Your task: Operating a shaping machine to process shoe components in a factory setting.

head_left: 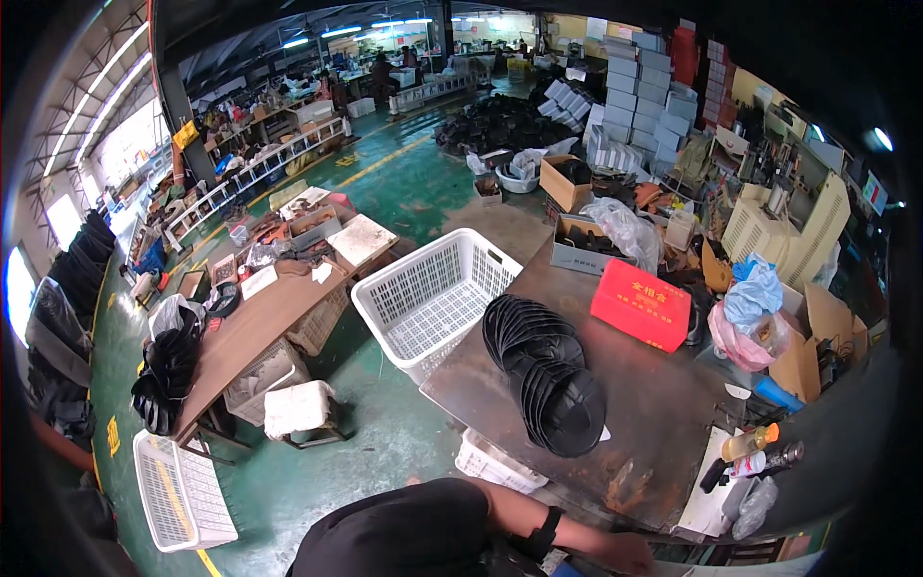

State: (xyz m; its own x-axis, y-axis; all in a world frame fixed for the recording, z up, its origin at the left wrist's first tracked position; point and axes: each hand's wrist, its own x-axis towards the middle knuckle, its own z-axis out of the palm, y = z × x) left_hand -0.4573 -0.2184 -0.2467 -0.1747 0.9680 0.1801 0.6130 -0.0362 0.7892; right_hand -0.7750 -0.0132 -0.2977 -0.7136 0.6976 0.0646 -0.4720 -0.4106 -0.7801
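Standing here watching, the only hand (625, 553) I can pick out sits at the bottom of the frame, right of centre, resting at the near edge of the dark metal counter (663, 404). I take it for the right hand, with a black wristband just behind it on the forearm. Fingers look loosely curled with nothing in them, but it's small and a bit blurred, so I can't tell for sure. The other hand isn't in view at all, tucked somewhere under the black-sleeved shoulder.

The closest thing to that hand is the row of black round discs (543, 370), overlapping like fallen dominoes. It lies up and slightly left of the hand, well apart from it, with bare counter between. Its long axis runs diagonally from the upper left down toward the lower right, and the near end is the bigger disc facing up.

Containers next: a white plastic crate (433, 298) stands just beside the counter's left corner and looks empty. Another white crate (495, 464) pokes out from under the near edge. Further back on the counter are a red box (642, 304) and an open cardboard box (582, 245) with dark stuff inside. A few bottles (750, 452) lie at the right.
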